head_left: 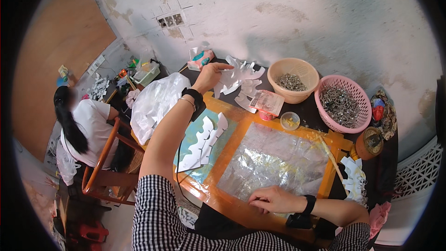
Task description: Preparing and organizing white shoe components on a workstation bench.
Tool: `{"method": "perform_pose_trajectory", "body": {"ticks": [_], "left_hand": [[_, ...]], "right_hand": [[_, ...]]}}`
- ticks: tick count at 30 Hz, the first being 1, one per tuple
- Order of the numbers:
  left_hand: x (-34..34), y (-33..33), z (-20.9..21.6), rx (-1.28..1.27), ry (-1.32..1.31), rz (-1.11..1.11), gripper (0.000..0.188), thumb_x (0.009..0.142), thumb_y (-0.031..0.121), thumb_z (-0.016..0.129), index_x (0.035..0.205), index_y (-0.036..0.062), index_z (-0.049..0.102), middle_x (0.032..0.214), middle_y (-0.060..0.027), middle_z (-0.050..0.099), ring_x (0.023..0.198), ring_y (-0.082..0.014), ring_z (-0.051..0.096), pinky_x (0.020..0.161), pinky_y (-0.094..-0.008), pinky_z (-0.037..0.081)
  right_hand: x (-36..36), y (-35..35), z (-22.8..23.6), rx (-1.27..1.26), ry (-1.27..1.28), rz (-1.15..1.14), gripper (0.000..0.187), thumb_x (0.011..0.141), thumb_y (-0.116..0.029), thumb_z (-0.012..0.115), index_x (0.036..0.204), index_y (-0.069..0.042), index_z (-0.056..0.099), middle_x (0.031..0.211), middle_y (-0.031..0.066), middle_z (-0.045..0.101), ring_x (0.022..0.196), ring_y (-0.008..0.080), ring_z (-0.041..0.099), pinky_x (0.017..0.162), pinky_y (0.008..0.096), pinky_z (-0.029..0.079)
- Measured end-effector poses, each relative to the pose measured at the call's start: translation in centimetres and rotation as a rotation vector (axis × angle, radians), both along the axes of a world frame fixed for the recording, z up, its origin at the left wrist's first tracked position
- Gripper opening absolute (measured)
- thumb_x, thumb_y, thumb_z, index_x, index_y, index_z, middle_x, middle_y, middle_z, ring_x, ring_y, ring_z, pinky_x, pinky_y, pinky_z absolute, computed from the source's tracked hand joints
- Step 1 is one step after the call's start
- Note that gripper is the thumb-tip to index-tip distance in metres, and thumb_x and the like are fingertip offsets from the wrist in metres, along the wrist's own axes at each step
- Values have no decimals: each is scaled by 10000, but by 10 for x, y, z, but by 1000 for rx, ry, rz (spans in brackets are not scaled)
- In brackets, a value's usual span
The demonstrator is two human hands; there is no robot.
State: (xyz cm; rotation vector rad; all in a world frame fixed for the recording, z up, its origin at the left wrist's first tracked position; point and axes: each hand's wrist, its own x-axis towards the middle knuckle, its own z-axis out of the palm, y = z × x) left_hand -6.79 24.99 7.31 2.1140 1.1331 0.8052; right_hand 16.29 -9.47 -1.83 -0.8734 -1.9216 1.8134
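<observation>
Left fingers (226,66) reach over white, scalloped, paper-like cut-outs (240,74); right fingers (261,203) curl inward. Whether either grips, I cannot tell. Hasty pulling could scatter the cut-outs beneath.

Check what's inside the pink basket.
Small silvery metal pieces, heaped in the pink basket. They cover its bottom, so anything beneath the top layer can't be seen.

Dark table (303,111), white cut-outs (247,73), beige bowl (289,95), pink basket (335,83), orange-taped sheet (253,155)
</observation>
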Motion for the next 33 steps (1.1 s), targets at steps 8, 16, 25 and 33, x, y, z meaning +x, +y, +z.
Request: {"method": "perform_pose_trajectory", "body": {"ticks": [8,16,25,33], "left_hand": [[-6,-27,-2,-116,253,-304,564,821,-34,635,1360,93,527,1169,-69,644,952,-109,614,851,-267,510],[-7,-21,2,-178,405,-301,617,791,35,710,1370,106,510,1276,-82,591,1130,-188,573,937,-317,479],[28,-6,-19,-347,554,159,829,715,709,650,1080,-36,658,1018,-127,667,900,-208,651,659,-335,550],[60,-2,-68,137,808,246,644,722,555,692,877,-70,675,897,-153,677,795,-228,677,538,-312,543]], "right_hand": [[-2,-1,2,38,44,-21,177,977,-170,558,981,-6,624,729,50,645,651,113,670,577,254,543],[0,-1,0,24,63,-33,176,974,-169,559,975,-4,617,771,60,644,653,122,677,573,263,539],[-2,-1,6,70,19,-28,164,962,-151,570,1011,-5,626,822,91,660,637,150,683,577,285,526],[-1,-2,-2,116,54,-43,153,954,-136,582,1014,-4,632,828,106,666,636,154,682,580,294,520]]}}
